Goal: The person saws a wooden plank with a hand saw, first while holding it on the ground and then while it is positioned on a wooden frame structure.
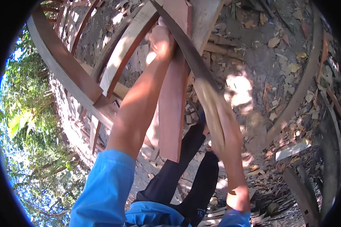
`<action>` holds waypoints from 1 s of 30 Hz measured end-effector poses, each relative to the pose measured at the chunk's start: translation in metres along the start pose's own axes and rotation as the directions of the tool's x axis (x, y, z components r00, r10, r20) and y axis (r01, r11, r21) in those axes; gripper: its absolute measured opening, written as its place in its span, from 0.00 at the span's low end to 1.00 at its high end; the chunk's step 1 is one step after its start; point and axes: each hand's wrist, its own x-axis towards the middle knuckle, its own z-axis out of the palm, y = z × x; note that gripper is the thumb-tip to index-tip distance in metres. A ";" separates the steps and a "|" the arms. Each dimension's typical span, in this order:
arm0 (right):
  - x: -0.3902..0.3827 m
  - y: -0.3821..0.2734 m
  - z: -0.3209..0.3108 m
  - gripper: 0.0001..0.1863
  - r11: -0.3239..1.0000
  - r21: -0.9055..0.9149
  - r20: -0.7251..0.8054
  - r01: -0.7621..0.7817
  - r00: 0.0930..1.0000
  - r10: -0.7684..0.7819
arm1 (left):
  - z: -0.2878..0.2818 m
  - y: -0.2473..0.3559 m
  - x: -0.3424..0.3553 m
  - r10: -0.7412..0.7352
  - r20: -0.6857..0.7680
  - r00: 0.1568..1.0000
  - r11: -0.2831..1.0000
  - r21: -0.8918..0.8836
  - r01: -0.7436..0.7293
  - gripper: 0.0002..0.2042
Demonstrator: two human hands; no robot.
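A long reddish plank (172, 117) stretches away in front of me, its near end above my dark trousers. My left hand (163, 41) is closed at the plank's left edge, its fingers partly hidden and slightly blurred. In my right hand (228, 126) is a machete (187, 49) with a long pale wooden handle, fingers wrapped round it. The dark curved blade slants up and left, crossing over the plank in view, with its tip beyond my left hand. Whether the blade touches the wood, I cannot tell.
Beneath the plank's far part lies a wider pale board (208, 15). Curved timber pieces (64, 60) stand at the left. Dry leaves and chips cover the ground (254, 56). A curved pole (299, 94) and a short pale offcut (293, 149) lie at the right.
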 end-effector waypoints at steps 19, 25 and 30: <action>0.092 0.037 0.061 0.36 0.991 0.063 -0.062 0.115 0.992 -0.111 | 0.009 -0.040 -0.014 0.173 0.138 0.975 0.968 -0.205 -0.143 0.21; -0.016 -0.015 -0.011 0.34 0.991 -0.051 -0.096 0.124 0.987 -0.128 | -0.006 -0.002 -0.024 0.009 0.115 0.993 0.995 0.095 -0.020 0.34; -0.014 -0.019 -0.023 0.34 0.991 0.125 -0.034 -0.049 0.998 0.054 | 0.002 -0.004 -0.023 -0.040 0.020 0.999 0.995 0.089 0.038 0.30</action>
